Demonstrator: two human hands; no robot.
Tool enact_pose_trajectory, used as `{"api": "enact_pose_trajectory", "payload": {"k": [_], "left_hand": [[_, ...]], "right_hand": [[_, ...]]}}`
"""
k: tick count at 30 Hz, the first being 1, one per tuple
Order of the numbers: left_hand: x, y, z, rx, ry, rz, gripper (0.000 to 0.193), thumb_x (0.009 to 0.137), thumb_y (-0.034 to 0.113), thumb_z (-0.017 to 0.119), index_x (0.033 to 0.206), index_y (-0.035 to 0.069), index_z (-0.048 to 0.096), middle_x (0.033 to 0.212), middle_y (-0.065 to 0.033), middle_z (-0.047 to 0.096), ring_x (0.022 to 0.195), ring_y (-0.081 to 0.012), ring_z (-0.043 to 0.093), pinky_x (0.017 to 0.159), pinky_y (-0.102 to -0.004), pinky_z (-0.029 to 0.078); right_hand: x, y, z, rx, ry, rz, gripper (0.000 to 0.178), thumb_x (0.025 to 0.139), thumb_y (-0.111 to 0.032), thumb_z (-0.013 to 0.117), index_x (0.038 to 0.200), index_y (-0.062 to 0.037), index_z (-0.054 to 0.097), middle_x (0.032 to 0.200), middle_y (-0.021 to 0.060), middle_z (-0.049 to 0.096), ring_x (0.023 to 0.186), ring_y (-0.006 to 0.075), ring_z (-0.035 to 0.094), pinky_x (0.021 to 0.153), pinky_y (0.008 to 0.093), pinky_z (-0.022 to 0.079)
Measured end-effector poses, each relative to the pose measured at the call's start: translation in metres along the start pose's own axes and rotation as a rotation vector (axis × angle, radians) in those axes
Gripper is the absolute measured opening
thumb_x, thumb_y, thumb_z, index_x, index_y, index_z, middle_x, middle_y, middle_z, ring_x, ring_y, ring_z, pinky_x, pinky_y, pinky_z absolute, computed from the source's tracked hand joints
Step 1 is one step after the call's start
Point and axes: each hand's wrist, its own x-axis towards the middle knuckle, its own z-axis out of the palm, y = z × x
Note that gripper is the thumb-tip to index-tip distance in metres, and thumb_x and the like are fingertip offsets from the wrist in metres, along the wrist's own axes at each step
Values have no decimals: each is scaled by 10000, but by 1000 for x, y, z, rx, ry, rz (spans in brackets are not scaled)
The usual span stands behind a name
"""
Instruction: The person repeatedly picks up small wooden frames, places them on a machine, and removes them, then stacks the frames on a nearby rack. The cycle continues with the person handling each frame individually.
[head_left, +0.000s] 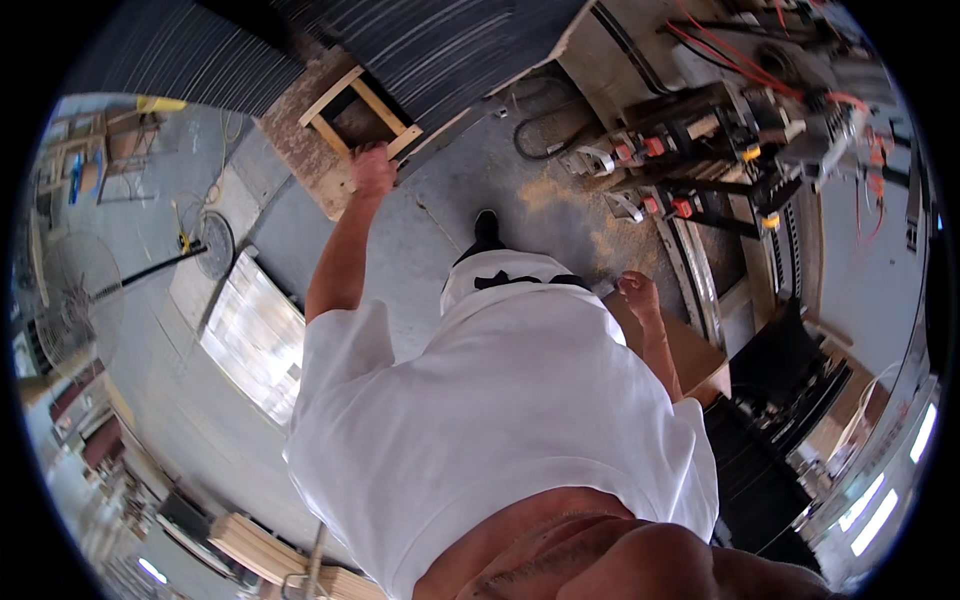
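A: Where is the left hand (372, 168) seen?

B: It is stretched far forward and its grip is clenched on the near edge of a wooden frame (352, 105), which lies on a rough board (305, 160) on the concrete floor (420, 235), just below a dark ribbed wall.

A: And the right hand (637, 293)?

B: It is loosely curled beside a flat brown wooden panel (690, 355). Whether anything is grasped cannot be told; a small pale object seems to be touched at the fingertips, but it is too small to be made out.

A: What could go wrong?

B: The body is bent deep over one foot (486, 228), so balance could be lost if the frame is pulled suddenly. Sawdust (545, 192) is scattered on the floor near that foot, and a slip could be caused by it. A black cable (530, 130) is looped close by and could be caught. The machine (740, 130) with red clamps stands near the right side, and a sleeve could be snagged there.
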Motion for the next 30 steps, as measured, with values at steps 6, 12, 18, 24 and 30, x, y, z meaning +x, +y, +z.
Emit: {"api": "enact_pose_trajectory", "payload": {"k": [6, 12, 18, 24, 30], "left_hand": [[8, -3, 13, -10, -43, 93, 349, 680, 249, 728, 962, 67, 635, 904, -170, 653, 905, -377, 607, 858, -473, 442], [-14, 32, 16, 149, 185, 99, 577, 753, 306, 710, 1208, -11, 550, 1084, -206, 616, 1039, -368, 559, 911, -469, 409], [-77, 131, 62, -305, -59, 284, 322, 818, 134, 623, 1102, -16, 605, 1008, -193, 646, 954, -367, 603, 826, -425, 472], [-116, 289, 97, -751, -430, 439, 242, 871, 106, 595, 1055, -51, 608, 917, -117, 671, 832, -191, 629, 775, -304, 491], [-81, 452, 48, -819, -426, 721, 253, 865, 157, 632, 1059, -4, 651, 914, -124, 696, 839, -184, 655, 779, -309, 501]], "right_hand": [[-55, 41, -21, -132, 141, -68, 284, 841, -143, 642, 1095, -18, 629, 810, 103, 665, 748, 178, 635, 680, 298, 501], [-179, -112, -150, -428, 560, -252, 295, 809, -168, 654, 1066, -29, 617, 971, 195, 647, 927, 399, 602, 799, 436, 500], [-368, -148, -309, -972, 1243, -179, 293, 806, -175, 695, 1082, -96, 634, 1092, 89, 648, 1012, 291, 610, 882, 374, 484], [-547, -75, -384, -1142, 1391, 607, 336, 902, -374, 569, 1054, -77, 619, 999, 145, 654, 940, 335, 616, 802, 426, 481], [-581, -22, -385, -758, 1347, 708, 205, 887, -222, 569, 1034, -90, 623, 943, 133, 659, 910, 281, 644, 797, 372, 482]]}}
